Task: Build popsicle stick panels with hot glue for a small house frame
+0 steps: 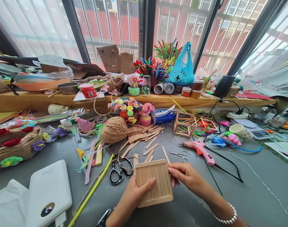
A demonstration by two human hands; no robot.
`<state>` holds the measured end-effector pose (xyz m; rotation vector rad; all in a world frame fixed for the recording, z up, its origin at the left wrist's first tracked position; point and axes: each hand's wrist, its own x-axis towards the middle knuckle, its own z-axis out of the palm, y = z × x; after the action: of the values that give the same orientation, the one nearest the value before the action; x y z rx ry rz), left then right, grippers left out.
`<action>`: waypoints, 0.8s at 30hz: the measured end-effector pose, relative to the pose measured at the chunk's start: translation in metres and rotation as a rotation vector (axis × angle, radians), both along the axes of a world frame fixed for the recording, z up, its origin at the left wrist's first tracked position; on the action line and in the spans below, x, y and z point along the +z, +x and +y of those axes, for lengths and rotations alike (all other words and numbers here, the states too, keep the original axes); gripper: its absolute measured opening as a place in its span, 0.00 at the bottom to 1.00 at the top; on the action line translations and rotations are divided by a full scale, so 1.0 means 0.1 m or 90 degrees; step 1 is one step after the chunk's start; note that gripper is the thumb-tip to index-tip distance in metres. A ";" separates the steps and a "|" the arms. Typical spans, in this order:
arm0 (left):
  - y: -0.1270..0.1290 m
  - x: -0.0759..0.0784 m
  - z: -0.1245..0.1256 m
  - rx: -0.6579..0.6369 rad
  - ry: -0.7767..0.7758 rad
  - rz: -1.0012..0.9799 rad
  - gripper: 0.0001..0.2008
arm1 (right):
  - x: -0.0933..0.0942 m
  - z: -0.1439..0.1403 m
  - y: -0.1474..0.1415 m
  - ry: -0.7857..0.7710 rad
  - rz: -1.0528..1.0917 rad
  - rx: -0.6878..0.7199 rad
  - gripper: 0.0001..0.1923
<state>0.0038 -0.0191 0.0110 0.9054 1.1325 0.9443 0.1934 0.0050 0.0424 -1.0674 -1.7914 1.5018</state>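
A white rectangular power bank [48,192] lies at the left of the grey counter [252,195]. The left hand [132,197] closes its grip on a flat square panel of pale wooden craft sticks [153,183], thumb on top. The right hand [187,178] pinches the panel's right edge. A pink glue gun [200,149] lies further right.

Two hands, the left hand [132,197] and right hand [185,176], one craft-stick panel [153,183], one pink glue gun [200,150], two pairs of scissors, black-handled [118,171] and small silver [180,154], one twine ball [114,130], one white power bank [48,192], one blue plastic bag [181,71].
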 end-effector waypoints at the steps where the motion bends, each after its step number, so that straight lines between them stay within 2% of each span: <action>1: 0.00 0.00 0.00 0.002 -0.002 0.004 0.28 | 0.00 0.00 -0.01 -0.002 0.003 -0.008 0.18; 10: 0.00 -0.02 -0.03 -0.019 0.009 -0.026 0.27 | -0.03 -0.07 -0.11 -0.073 0.067 -0.104 0.13; 17: -0.03 0.04 -0.04 -0.082 0.003 -0.072 0.24 | -0.11 -0.07 -0.17 -0.116 0.155 -0.116 0.13; 24: -0.03 0.03 -0.03 -0.058 0.001 -0.063 0.26 | -0.21 -0.03 -0.16 -0.186 0.253 -0.086 0.15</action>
<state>0.0009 -0.0222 0.0142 0.8948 0.9982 0.9061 0.1778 0.0020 0.0213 -0.9202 -1.2331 1.7798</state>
